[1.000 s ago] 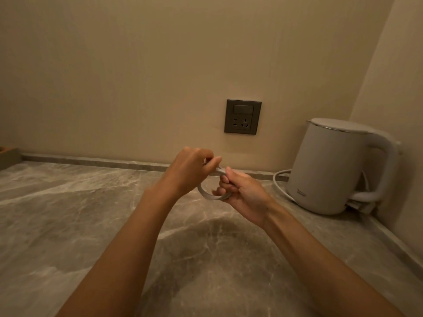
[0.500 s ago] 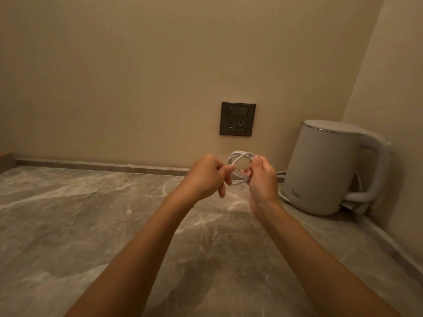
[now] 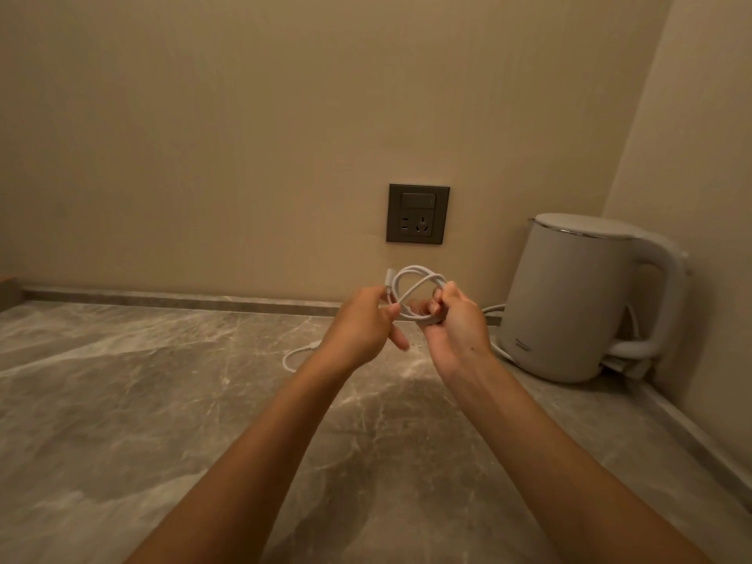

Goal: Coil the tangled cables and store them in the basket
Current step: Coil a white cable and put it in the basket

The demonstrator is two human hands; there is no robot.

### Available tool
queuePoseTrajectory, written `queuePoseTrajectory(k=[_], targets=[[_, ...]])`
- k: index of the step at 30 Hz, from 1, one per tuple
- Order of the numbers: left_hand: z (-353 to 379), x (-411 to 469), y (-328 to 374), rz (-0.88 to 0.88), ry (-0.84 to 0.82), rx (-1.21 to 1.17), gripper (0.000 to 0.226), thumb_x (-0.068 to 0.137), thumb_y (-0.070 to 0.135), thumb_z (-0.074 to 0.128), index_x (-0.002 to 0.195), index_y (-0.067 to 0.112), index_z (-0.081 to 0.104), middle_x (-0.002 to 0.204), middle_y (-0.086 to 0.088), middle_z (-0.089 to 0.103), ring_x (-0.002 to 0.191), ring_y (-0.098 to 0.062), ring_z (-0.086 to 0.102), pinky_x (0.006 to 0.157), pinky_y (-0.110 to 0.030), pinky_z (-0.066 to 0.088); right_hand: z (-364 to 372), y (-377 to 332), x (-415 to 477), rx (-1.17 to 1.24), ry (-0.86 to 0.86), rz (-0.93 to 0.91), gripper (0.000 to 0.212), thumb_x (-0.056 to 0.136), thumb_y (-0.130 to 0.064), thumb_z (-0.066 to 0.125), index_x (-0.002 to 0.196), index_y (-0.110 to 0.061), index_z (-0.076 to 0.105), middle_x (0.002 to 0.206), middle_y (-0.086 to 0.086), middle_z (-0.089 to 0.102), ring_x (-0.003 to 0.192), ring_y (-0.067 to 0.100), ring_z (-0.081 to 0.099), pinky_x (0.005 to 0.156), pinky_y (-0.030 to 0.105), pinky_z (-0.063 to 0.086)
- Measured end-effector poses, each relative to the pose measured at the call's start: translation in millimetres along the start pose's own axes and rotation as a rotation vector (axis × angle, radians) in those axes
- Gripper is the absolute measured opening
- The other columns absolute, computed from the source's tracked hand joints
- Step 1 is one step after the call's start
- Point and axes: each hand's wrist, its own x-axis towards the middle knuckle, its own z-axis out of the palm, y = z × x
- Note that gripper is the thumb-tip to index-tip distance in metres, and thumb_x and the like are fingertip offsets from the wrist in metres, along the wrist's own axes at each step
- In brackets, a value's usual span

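Note:
A thin white cable [image 3: 415, 278] is wound into a small coil held in the air above the marble counter [image 3: 142, 400], just below the wall socket. My right hand [image 3: 455, 327] grips the coil's right side with curled fingers. My left hand [image 3: 362, 323] pinches the cable at the coil's left, near its white plug end. A loose tail of white cable [image 3: 295, 356] lies on the counter below my left wrist. The basket is mostly out of view; only a brown corner [image 3: 8, 291] shows at the far left edge.
A white electric kettle [image 3: 578, 295] stands in the right corner, its own cord [image 3: 494, 309] running behind my right hand. A dark wall socket [image 3: 418, 213] sits above the hands. Walls close off the back and right.
The coil has grown from one low loop to several loops and risen. Both hands have shifted right, toward the kettle, and the plug end now sticks up at the left.

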Motion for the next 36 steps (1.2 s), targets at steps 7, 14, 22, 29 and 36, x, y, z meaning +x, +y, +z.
queuePoseTrajectory(k=[7,14,22,29,36], targets=[[15,0,0,0.197,0.211,0.071,0.037,0.095,0.002,0.041,0.127,0.017,0.053,0.082,-0.002,0.064,0.074,-0.013,0.055,0.065,-0.029,0.044,-1,-4,6,0.31,0.024,0.09,0.036,0.104,-0.018,0.025,0.072,-0.009,0.039,0.06,0.004,0.031,0.054,0.012,0.03,0.075,0.029,0.043],[11,2,-10,0.309,0.176,0.008,0.045,0.095,0.009,0.046,0.139,0.021,0.039,0.067,0.0,0.058,0.051,-0.001,0.046,0.059,-0.025,0.043,-7,-13,11,0.441,-0.014,0.222,0.035,0.104,-0.015,0.026,0.072,-0.008,0.04,0.039,0.001,0.031,0.052,0.011,0.028,0.068,0.028,0.042],[-14,5,-21,0.354,-0.141,0.09,0.024,0.094,0.019,0.046,0.078,0.022,0.064,0.057,0.003,0.05,0.048,0.001,0.044,0.054,-0.014,0.04,-13,-22,14,0.427,-0.153,0.359,0.032,0.101,-0.011,0.029,0.074,-0.005,0.045,0.058,-0.001,0.028,0.034,0.008,0.03,0.046,0.017,0.038],[-32,9,-36,0.289,-0.258,0.449,0.021,0.09,0.015,0.055,0.072,0.02,0.065,0.064,0.006,0.054,0.059,-0.007,0.048,0.062,-0.024,0.043,-12,-41,-1,-0.263,-0.496,0.52,0.043,0.096,-0.016,0.035,0.055,-0.007,0.047,0.047,-0.003,0.026,0.042,0.007,0.036,0.044,0.016,0.042],[-41,9,-24,0.255,-0.182,0.596,0.02,0.092,0.02,0.053,0.075,0.016,0.062,0.065,0.004,0.053,0.059,-0.009,0.045,0.065,-0.028,0.042,-4,-24,-7,-0.921,-0.522,0.466,0.034,0.1,-0.012,0.039,0.068,-0.008,0.05,0.055,-0.001,0.042,0.045,0.006,0.039,0.05,0.019,0.042]])
